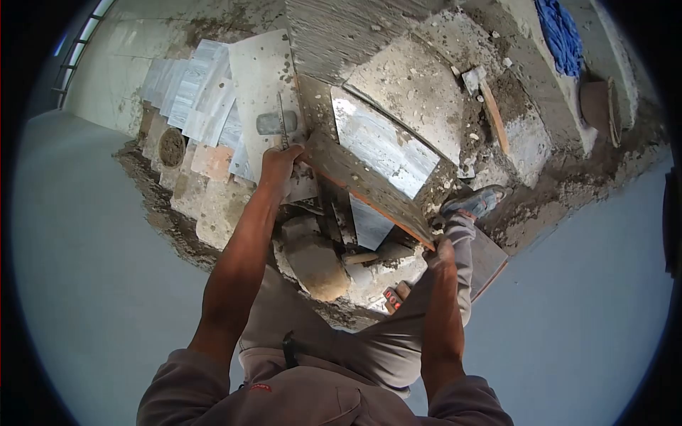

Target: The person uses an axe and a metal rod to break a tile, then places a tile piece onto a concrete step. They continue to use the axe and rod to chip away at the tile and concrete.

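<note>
A long tile (pixel 369 186) with a grey-brown, mortar-smeared face and an orange-red edge is tilted in front of me, held at both ends. My left hand (pixel 281 165) closes on its upper left end. At the lower right end my right hand (pixel 443 254) grips the corner, close to my shoe (pixel 474 202). Just beyond lies a light grey wood-pattern tile (pixel 387 145), and part of a similar tile (pixel 371 224) shows below the held one. A flat rectangular tool (pixel 276 123) rests near my left hand.
Stacked grey tiles (pixel 202 89) and a round mortar-filled container (pixel 172 148) stand at left. A wooden-handled hammer (pixel 493 113) lies on rubble at right, below a blue cloth (pixel 560 35). A red tool (pixel 392 299) sits near my legs.
</note>
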{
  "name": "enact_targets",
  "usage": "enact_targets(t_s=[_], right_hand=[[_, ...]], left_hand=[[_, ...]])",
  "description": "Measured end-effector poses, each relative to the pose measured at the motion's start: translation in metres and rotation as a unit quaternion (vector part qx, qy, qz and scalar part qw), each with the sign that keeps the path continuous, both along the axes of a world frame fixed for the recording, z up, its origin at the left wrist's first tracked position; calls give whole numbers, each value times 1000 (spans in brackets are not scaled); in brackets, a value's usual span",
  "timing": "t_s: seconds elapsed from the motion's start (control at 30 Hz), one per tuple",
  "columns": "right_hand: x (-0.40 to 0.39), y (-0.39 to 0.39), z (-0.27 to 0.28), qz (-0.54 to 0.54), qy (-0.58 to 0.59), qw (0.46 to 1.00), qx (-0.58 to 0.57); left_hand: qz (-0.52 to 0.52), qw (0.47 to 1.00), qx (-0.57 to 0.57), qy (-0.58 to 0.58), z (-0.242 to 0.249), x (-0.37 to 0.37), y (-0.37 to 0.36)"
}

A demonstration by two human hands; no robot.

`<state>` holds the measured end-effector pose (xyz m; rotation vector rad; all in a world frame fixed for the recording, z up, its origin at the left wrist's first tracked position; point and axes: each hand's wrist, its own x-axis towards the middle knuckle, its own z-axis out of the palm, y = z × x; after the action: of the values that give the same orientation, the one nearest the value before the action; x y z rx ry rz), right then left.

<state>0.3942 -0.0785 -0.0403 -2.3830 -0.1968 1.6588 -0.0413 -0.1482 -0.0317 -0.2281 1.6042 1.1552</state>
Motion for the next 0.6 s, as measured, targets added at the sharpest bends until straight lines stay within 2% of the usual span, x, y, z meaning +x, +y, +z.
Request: enact_targets(t_s=[0.1, 0.13, 0.23, 0.3, 0.43, 0.53, 0.6], right_hand=[[-11, 23, -2, -17, 87, 996, 27], [-16, 33, -2, 48, 119, 991, 41], [-48, 61, 6, 38, 67, 997, 31], [-56, 78, -3, 21, 49, 998, 26], [-88, 101, -1, 26, 17, 998, 57], [-84, 121, -21, 27, 45, 998, 39], [-103, 127, -6, 47, 65, 996, 29]], left_hand=[[41, 998, 29, -23, 6, -12, 8], [43, 998, 28, -21, 4, -15, 13], [106, 993, 35, -36, -5, -27, 34], [131, 983, 113, -62, -10, -37, 46], [132, 988, 74, -10, -7, -54, 71], [146, 988, 51, -24, -8, -66, 82], [150, 986, 68, -27, -10, -73, 88]])
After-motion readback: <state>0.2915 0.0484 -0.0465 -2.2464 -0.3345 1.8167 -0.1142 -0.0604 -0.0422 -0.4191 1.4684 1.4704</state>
